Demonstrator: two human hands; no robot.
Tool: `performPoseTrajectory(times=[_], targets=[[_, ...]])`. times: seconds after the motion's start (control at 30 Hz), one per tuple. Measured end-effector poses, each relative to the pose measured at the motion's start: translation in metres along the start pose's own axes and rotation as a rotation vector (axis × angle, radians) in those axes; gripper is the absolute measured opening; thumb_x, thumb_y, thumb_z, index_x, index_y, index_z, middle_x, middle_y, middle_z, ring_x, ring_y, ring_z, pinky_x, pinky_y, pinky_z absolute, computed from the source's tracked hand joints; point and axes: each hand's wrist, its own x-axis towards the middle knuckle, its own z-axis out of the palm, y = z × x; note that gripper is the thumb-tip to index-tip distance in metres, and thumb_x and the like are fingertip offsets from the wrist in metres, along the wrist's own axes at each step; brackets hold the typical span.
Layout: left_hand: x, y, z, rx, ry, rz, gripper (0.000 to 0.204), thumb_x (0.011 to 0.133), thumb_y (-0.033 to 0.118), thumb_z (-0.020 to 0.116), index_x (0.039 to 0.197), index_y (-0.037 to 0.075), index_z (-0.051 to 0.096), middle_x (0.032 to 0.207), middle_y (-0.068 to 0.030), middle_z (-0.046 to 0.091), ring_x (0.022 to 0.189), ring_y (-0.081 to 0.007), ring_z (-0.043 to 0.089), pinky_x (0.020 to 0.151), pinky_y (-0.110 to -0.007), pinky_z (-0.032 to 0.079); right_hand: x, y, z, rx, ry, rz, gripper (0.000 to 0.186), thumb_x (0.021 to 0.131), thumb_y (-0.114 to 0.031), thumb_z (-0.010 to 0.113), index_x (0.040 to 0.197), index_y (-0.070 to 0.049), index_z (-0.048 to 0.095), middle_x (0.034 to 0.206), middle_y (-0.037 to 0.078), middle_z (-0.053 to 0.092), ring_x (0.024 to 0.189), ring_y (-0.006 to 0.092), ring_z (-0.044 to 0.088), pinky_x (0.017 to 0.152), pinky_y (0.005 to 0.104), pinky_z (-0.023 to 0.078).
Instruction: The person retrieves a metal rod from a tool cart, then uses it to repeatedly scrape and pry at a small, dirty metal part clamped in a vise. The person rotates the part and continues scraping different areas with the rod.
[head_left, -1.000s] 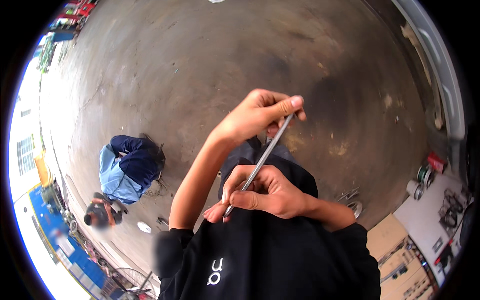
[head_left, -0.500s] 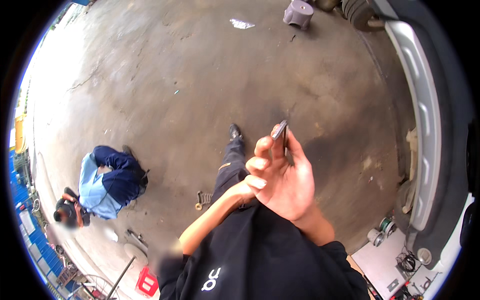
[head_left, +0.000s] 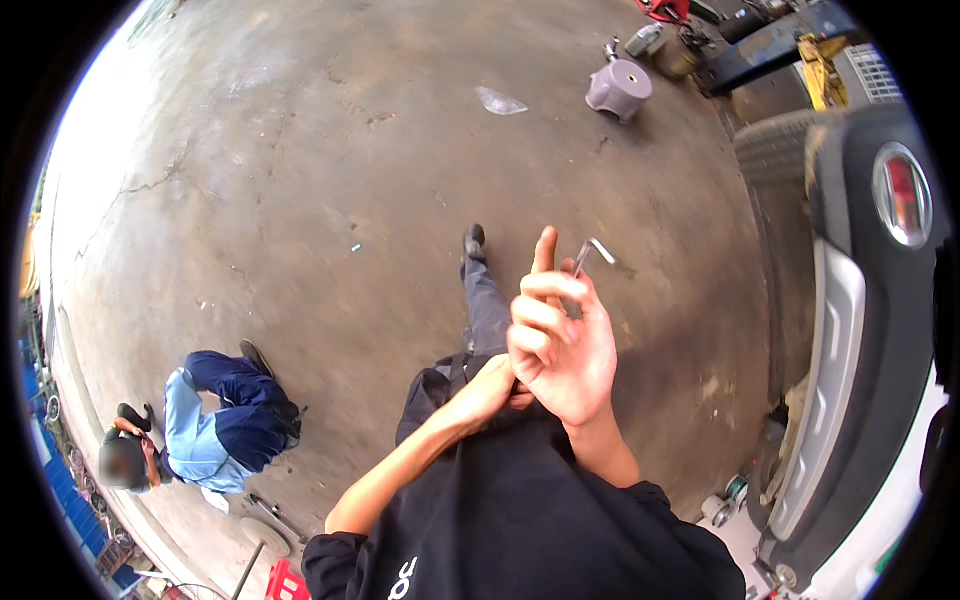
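My right hand (head_left: pixel 563 345) is raised in front of my body, its index finger pointing up and the other fingers curled. Between the thumb and the curled fingers it grips a bent silver hex key (head_left: pixel 597 250), whose short leg sticks out past the thumb. Lower and just to the left, my left hand (head_left: pixel 488 388) is held at my waist against the dark shirt (head_left: pixel 520 490). Its fingers are curled and partly hidden behind my right hand, so what they hold cannot be made out.
A vehicle bumper (head_left: pixel 825 390) with a tail light (head_left: pixel 902 195) stands at the right. A grey stool (head_left: pixel 620 88) and a plastic scrap (head_left: pixel 500 101) are far ahead. To the left a person in blue (head_left: pixel 225 420) bends over, near another person (head_left: pixel 135 455). A red item (head_left: pixel 286 582) lies lower left.
My right hand has turned, its index finger now stretched up and the key's bent end showing. My left hand sits closer against my waist. The view has shifted, bringing the tail light in.
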Motion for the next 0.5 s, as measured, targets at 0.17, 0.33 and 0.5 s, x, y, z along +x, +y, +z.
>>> performPoseTrajectory(times=[0.17, 0.33, 0.5], targets=[[0.044, 0.084, -0.054, -0.066, 0.252, 0.295, 0.037, 0.108, 0.034, 0.031, 0.085, 0.009, 0.044, 0.069, 0.0029, 0.038, 0.057, -0.0065, 0.032, 0.052, -0.024, 0.028, 0.111, -0.026, 0.015, 0.435, 0.154, 0.069, 0.038, 0.102, -0.031, 0.042, 0.072, -0.008, 0.042, 0.049, -0.002, 0.026, 0.035, 0.0070, 0.015, 0.034, 0.0244, 0.011], [0.070, 0.194, -0.112, 0.083, 0.419, 0.463, 0.034, 0.108, 0.033, 0.030, 0.087, 0.008, 0.038, 0.072, 0.0008, 0.037, 0.057, -0.0073, 0.032, 0.053, -0.024, 0.031, 0.228, -0.052, 0.021, 0.507, 0.201, 0.161, 0.044, 0.101, -0.035, 0.044, 0.066, -0.009, 0.039, 0.048, -0.004, 0.022, 0.037, 0.0062, 0.015, 0.035, 0.0239, 0.011], [0.101, 0.288, -0.163, 0.286, 0.492, 0.594, 0.034, 0.109, 0.026, 0.027, 0.083, 0.007, 0.037, 0.067, -0.0005, 0.036, 0.055, -0.0084, 0.033, 0.052, -0.025, 0.034, 0.332, -0.070, 0.037, 0.310, 0.292, 0.263, 0.048, 0.099, -0.045, 0.045, 0.065, -0.011, 0.040, 0.048, -0.006, 0.025, 0.039, 0.0069, 0.016, 0.038, 0.0244, 0.012]])
